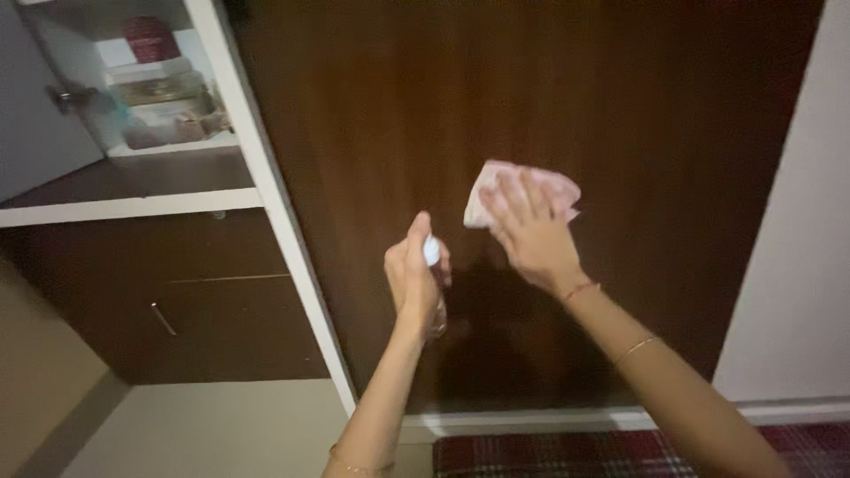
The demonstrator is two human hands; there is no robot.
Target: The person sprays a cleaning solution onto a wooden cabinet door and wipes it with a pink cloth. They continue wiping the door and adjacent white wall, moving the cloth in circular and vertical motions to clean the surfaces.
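Right hand [531,235] is spread flat, fingers wide, and a pink cloth [522,190] is pressed by it against the dark brown wooden door panel [549,88]. Left hand [414,283] is closed around a small spray bottle [431,252], whose pale top is seen between thumb and fingers, just beside the cloth and near the panel. The panel is bordered on its left by a white frame [266,195] and on its right by a pale wall [806,221]. A white skirting strip [531,418] is set below it, above a red plaid mat [549,453]. At upper left, an open cabinet shelf [168,146] is loaded with a dark red box [150,40] and blurred pale packages [164,115]. Brown drawers [177,301] are fitted beneath.
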